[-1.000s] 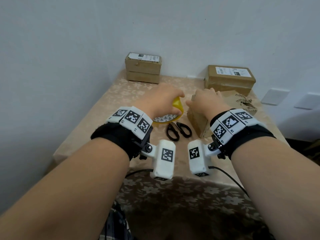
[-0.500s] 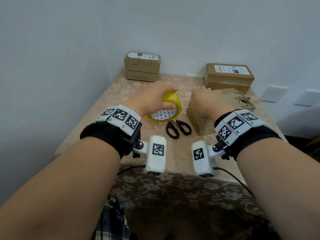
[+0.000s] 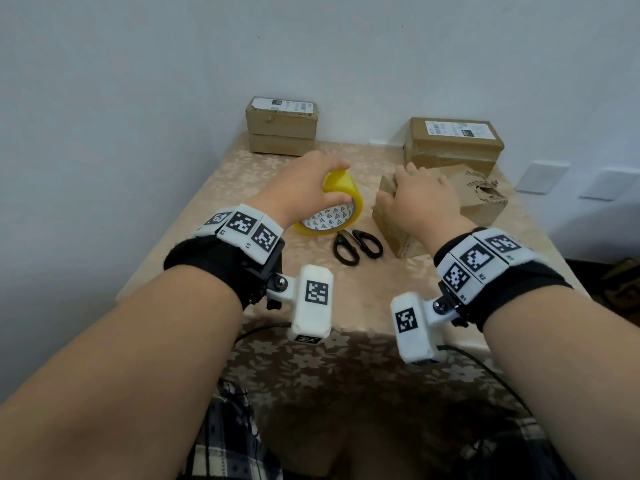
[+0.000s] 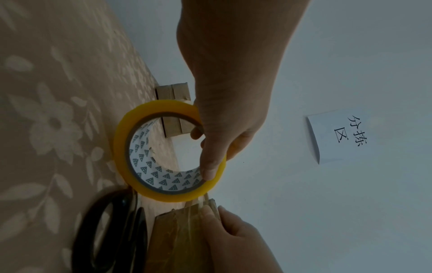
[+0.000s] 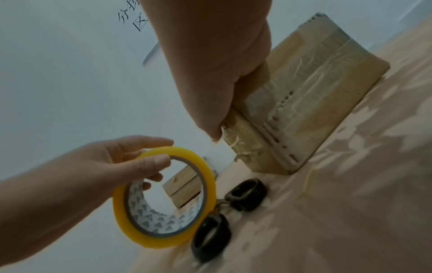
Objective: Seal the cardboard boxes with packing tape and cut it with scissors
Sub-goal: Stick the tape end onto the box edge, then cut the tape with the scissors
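From the head view, the left hand (image 3: 304, 187) grips the yellow roll of packing tape (image 3: 332, 209), lifted beside the small brown cardboard box (image 3: 398, 233) that the right hand (image 3: 420, 199) presses on top. The black-handled scissors (image 3: 356, 244) lie untouched on the floral tablecloth (image 3: 194, 244), between roll and box.

In the left wrist view, the thumb and fingers pinch the roll's ring; no strip seems pulled out yet.

The right wrist view shows old wrinkled tape on the box. Taping and cutting probably remain.

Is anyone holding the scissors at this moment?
No: the scissors lie on the table while the left hand grips the tape roll.
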The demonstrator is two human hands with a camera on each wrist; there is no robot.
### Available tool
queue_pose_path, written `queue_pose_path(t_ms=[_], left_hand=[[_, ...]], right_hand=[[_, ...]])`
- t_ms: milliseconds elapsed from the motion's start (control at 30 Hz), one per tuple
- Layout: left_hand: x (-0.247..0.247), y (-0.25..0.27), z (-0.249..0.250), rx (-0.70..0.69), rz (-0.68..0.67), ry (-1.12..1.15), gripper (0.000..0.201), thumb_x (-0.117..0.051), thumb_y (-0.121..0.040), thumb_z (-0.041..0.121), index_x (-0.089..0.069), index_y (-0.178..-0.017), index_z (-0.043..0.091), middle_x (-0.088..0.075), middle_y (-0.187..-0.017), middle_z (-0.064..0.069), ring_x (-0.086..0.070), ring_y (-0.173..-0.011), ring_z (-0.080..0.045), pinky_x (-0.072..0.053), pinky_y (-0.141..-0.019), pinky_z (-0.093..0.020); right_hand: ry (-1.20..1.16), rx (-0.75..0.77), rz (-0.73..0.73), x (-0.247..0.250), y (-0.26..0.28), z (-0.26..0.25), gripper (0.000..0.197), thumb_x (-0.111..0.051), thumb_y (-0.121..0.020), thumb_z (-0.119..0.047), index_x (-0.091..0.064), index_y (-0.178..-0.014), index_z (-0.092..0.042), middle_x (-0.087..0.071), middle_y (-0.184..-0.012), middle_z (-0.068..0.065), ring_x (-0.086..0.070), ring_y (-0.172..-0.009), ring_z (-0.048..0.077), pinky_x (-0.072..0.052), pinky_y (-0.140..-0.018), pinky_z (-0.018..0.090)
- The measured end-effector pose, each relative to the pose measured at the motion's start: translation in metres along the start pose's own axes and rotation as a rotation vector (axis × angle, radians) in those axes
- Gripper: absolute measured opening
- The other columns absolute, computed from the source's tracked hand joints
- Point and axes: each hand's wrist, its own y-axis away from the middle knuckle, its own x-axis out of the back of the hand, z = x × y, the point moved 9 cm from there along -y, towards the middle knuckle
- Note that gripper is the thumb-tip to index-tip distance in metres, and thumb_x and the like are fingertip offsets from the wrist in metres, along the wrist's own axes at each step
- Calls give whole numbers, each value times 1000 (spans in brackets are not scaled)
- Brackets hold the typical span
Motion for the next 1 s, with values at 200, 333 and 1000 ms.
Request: queue_pose_path(t_ms=[200, 333, 1000], left_hand=[[0, -1, -7, 28, 13, 44, 56, -63, -87, 38, -45, -139, 25, -48, -135, -7, -43, -127, -22, -33, -100, -31], [2, 2, -5, 13, 6, 92, 52, -63, -88, 34, -47, -137, 24, -48, -135, -5, -40, -128, -19, -30, -99, -26], [3, 0, -5, 41, -20, 39, 48, -60, -91, 33, -46, -137, 28, -48, -126, -7, -43, -122, -23, -29, -91, -26]], right_hand=[[-20, -56, 104, 2, -7, -4, 41, -27, -100, -31, -53, -123, -10, -54, -129, 12, -45, -125, 31, -29, -108, 49], [-126, -36, 120, 0, -9, 1, 45, -20, -99, -32, -56, -118, -12, -54, -129, 12, -43, -128, 31, -26, -110, 52], [-448, 67, 165, 21, 2, 3, 38, -36, -99, -31, -59, -123, -13, -59, -128, 9, -50, -121, 28, -37, -103, 40]])
